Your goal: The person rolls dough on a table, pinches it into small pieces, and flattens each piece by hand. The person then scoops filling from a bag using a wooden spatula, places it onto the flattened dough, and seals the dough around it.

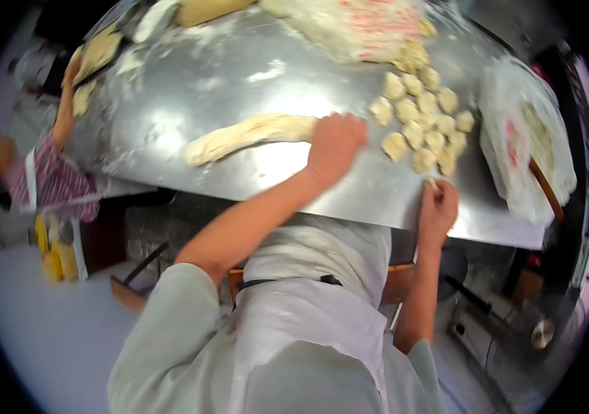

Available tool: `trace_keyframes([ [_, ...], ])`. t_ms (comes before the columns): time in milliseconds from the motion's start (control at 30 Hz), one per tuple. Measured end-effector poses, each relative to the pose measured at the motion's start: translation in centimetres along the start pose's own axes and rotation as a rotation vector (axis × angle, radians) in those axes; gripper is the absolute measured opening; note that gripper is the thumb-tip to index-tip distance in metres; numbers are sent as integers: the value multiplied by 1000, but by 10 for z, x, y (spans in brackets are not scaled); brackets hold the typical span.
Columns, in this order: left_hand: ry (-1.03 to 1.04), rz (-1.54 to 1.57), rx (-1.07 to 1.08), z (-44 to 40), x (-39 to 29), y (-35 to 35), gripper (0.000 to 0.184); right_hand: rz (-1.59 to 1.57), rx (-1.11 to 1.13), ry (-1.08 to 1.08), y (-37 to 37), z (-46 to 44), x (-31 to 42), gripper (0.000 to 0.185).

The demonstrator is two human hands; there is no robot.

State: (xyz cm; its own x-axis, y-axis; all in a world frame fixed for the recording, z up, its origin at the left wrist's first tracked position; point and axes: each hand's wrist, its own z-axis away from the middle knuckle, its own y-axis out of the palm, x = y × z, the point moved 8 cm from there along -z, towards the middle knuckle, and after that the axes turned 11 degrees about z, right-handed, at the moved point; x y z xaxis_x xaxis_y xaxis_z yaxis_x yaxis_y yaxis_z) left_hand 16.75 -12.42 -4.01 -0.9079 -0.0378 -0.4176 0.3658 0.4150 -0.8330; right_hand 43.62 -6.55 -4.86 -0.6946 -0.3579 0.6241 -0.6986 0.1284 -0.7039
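Observation:
A long roll of pale dough [253,136] lies across the metal table [239,183], and my left hand [337,143] is wrapped round its right end. My right hand [439,207], near the table's front edge, pinches a small piece of dough [434,184] between thumb and fingers. Just beyond that hand lies a group of several small dough pieces [424,131], some of them touching. The fingers of my left hand hide the end of the roll.
A plastic bag with pale filling [529,138] and a brown handle [546,188] stands at the right. Plastic sheeting with red print [370,27] lies at the back. At the far left, a person in a striped top [56,176] reaches towards more dough [98,52].

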Motion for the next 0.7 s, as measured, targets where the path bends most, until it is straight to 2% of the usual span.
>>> trace_keyframes([
  [33,4,-17,-26,17,-17,-10,45,-45,23,20,-2,3,0,13],
  [67,60,18,-98,31,-22,-15,62,-167,90,132,3,6,-15,13],
  [100,-2,87,-59,37,-21,-19,64,-228,116,186,3,6,-19,14],
  [167,-14,296,-136,42,-23,-48,59,-277,132,179,-5,-1,17,16],
  [300,-42,364,-309,80,-6,-97,44,-395,303,-2,19,-16,107,15],
  [367,-97,391,-445,113,18,-117,39,-348,462,-196,42,-14,172,15],
  [400,-143,386,-484,128,30,-130,35,-309,500,-362,54,-12,204,13],
  [467,-231,386,-529,159,55,-152,30,-339,537,-470,83,-7,249,13],
  [567,-335,361,-584,191,81,-180,25,-247,624,-587,137,-5,287,12],
  [700,-371,380,-622,213,95,-189,24,-138,724,-671,188,9,317,10],
])
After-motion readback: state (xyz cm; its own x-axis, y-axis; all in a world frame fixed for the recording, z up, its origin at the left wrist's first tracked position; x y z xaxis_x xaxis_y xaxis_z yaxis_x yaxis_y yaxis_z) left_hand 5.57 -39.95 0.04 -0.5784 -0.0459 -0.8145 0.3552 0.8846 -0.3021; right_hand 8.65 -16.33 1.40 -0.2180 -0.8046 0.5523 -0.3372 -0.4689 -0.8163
